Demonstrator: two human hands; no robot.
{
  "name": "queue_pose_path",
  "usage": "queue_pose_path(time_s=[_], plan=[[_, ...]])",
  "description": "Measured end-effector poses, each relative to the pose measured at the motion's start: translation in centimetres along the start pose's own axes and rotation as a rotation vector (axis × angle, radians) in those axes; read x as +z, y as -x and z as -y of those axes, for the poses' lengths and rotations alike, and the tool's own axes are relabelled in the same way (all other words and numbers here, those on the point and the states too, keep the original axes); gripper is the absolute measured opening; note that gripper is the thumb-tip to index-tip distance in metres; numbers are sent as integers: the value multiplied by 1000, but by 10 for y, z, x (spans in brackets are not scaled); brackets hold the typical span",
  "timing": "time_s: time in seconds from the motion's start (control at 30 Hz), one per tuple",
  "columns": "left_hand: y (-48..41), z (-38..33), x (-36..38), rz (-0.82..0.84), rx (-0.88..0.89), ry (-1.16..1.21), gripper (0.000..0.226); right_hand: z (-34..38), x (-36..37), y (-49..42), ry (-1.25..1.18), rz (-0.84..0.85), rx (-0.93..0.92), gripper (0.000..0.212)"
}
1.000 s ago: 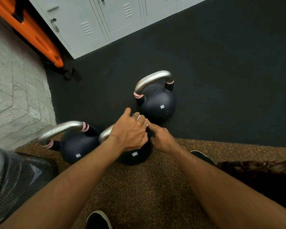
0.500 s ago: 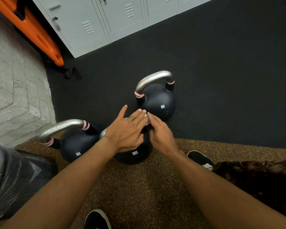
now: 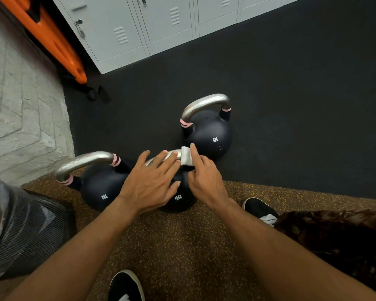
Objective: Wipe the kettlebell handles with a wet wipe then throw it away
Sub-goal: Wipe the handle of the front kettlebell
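A row of pale grey lockers [image 3: 126, 29] runs along the far edge of the floor, one with a padlock [image 3: 81, 32] on its latch. An orange board [image 3: 50, 40] sits at the far left corner beside a white brick wall [image 3: 20, 105]. The floor is black rubber [image 3: 291, 105] farther out and brown speckled matting [image 3: 182, 246] nearer. A black shoe [image 3: 256, 207] stands on the matting's right side and a second shoe [image 3: 126, 285] at its near edge.

Three kettlebells are bunched up on the floor [image 3: 291, 127]. The 12KG kettlebell [image 3: 179, 203] sits nearest, the left 8KG kettlebell [image 3: 100, 187] is just beside it, and the far 8KG kettlebell [image 3: 211, 133] is just behind it to the right. The wet wipe [image 3: 186, 156] lies over the 12KG's handle [image 3: 174, 154], the left hand [image 3: 150, 183] lies on the handle left of it, and the right hand [image 3: 204, 177] holds it from the right. There's a mesh bin [image 3: 24, 227] near left, a wall [image 3: 15, 105] on the left and lockers [image 3: 126, 29] at the back.
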State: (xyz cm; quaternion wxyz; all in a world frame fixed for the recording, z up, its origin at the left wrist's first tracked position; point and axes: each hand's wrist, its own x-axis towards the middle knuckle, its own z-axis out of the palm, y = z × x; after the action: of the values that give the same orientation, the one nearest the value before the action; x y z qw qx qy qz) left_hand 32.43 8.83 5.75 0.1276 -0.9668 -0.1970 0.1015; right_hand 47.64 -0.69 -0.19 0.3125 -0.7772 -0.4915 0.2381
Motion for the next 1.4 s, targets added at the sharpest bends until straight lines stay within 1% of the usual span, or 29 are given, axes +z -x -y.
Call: queue_pose_path(time_s=[0.13,0.3,0.43,0.57,0.6,0.7,0.77,0.87,1.0,1.03,1.13,1.23,1.33,1.4], plan=[[2,1,1,-52,-92,83,60,8,7,1,-18,40,-8,67],[-1,1,2,-75,-117,181,57,26,14,1,-170,86,99,76],[1,4,3,-74,-121,208,57,29,17,8,-160,96,12,77],[2,5,2,-69,-119,227,57,25,16,6,-222,82,151,77],[2,5,1,-68,-123,234,57,27,16,7,-218,79,131,78],[2,6,-1,-65,-129,276,57,28,21,16,-154,99,-24,79],[2,6,-2,-66,-130,298,58,27,22,18,-167,93,-5,80],[2,9,-2,-58,-132,317,59,33,24,14,-227,80,99,81],[3,11,-2,-57,-129,337,59,32,31,21,-179,83,-26,78],[3,11,-2,-58,-131,341,60,30,33,21,-214,87,4,79],[1,11,-3,-54,-137,363,61,33,37,17,-350,73,180,82],[2,11,-2,-61,-139,370,62,34,39,10,-371,29,244,79],[3,11,1,-60,-135,365,60,20,25,0,-284,-9,198,70],[3,12,2,-50,-129,358,59,9,7,-15,-216,24,156,63]])
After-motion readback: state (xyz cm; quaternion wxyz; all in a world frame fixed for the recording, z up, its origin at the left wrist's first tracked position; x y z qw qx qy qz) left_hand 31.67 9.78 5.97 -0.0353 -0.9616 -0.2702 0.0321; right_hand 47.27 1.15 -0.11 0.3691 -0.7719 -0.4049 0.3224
